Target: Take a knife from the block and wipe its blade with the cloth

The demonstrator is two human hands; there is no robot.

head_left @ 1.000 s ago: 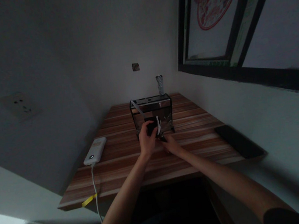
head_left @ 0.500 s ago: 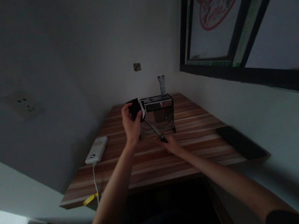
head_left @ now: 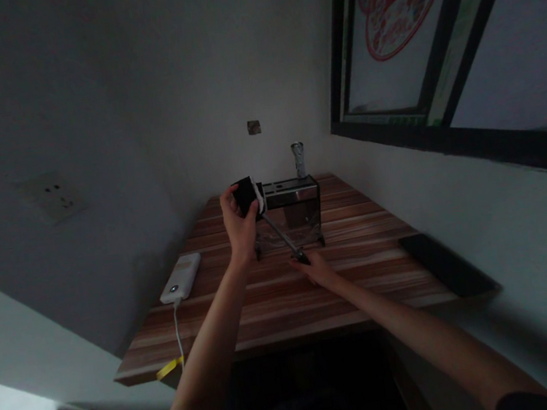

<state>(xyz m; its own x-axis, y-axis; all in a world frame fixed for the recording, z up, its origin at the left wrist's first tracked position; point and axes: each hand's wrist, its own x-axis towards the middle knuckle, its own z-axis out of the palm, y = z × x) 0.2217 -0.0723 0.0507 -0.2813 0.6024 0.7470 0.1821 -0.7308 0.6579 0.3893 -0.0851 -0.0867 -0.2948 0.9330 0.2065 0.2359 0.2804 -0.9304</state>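
My left hand [head_left: 239,226] grips a black block-like piece [head_left: 245,196] with a ragged white edge on its right side. My right hand [head_left: 318,269] is closed round the dark handle of a long, slim metal tool [head_left: 281,233]. Its shaft slants up to the left, and its far end meets the lower edge of the black piece; whether it goes inside is hidden. Just behind both hands stands a boxy black-and-silver appliance [head_left: 297,192] with a see-through front and small feet. The black piece covers its left top corner.
On the wood-grain table [head_left: 369,280] lie a white power bank [head_left: 181,279] at left, with a white cable [head_left: 177,325] and yellow tag [head_left: 169,368], and a flat black object [head_left: 447,265] at right. A silvery cylinder [head_left: 299,159] stands on the appliance. Walls flank the table.
The view has shifted slightly, so the table and walls sit a little lower and to the right. Both hands keep their grips, with almost no movement.
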